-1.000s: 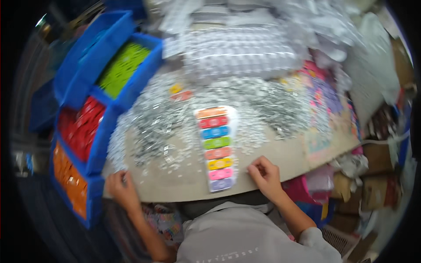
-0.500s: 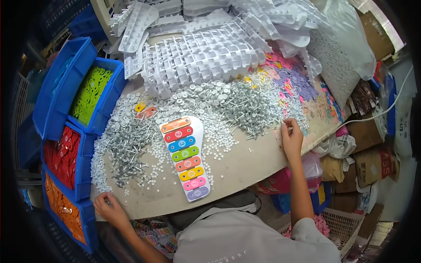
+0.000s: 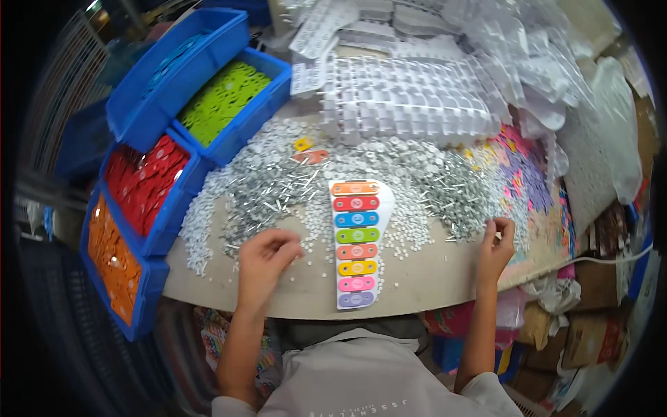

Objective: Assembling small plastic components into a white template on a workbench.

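A toy xylophone (image 3: 357,251) lies on the table between my hands, a white tapered base with a column of coloured bars fixed across it. My left hand (image 3: 264,260) hovers left of it with fingers curled and thumb near the fingertips; whatever it may hold is too small to make out. Over on the right, my right hand (image 3: 496,249) is closed in a pinch beside a heap of metal screws (image 3: 455,194); what lies in the pinch is hidden. Small white caps (image 3: 410,226) are strewn around the base. More screws (image 3: 267,194) are piled behind my left hand.
Blue bins at the left hold green (image 3: 226,101), red (image 3: 146,184) and orange pieces (image 3: 111,260); another blue bin (image 3: 174,76) rests on top. White plastic bases (image 3: 410,97) are stacked at the back. Pink and purple pieces (image 3: 524,177) lie right, by a clear bag (image 3: 597,153).
My left hand has come up from the table's near left edge toward the xylophone. The right hand stays pinched near the screws. The whole view has shifted, so the table appears further right.
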Motion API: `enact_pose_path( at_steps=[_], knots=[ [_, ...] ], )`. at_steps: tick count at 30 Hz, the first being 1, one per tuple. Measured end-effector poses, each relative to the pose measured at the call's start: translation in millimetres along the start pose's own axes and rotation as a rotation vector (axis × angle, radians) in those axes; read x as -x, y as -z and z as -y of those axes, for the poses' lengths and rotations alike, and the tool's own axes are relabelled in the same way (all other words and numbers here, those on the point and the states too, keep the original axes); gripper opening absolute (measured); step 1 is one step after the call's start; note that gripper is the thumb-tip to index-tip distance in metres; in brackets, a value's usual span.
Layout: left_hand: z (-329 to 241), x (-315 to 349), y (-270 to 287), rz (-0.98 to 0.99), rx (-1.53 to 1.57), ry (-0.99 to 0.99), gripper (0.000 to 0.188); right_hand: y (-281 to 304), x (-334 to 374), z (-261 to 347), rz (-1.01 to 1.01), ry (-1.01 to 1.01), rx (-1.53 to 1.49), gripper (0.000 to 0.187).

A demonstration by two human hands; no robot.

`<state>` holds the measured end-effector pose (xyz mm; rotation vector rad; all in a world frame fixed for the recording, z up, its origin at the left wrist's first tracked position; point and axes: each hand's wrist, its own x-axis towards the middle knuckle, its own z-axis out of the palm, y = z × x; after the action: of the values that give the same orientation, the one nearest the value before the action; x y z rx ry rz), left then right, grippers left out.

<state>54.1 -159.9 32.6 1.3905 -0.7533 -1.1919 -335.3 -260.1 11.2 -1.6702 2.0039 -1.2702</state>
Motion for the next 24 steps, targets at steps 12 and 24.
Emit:
enact_pose_path(
  at_steps=[12,24],
  knots=[
    [4,-106,-40,0.254,0.052,0.098,0.015,-115,-19,102,0.932,-0.054,-0.536,0.012],
    [3,-110,-46,0.288,-0.006,0.095,0.016,-130,-23,99,0.93,-0.094,-0.546,0.011]
  ],
)
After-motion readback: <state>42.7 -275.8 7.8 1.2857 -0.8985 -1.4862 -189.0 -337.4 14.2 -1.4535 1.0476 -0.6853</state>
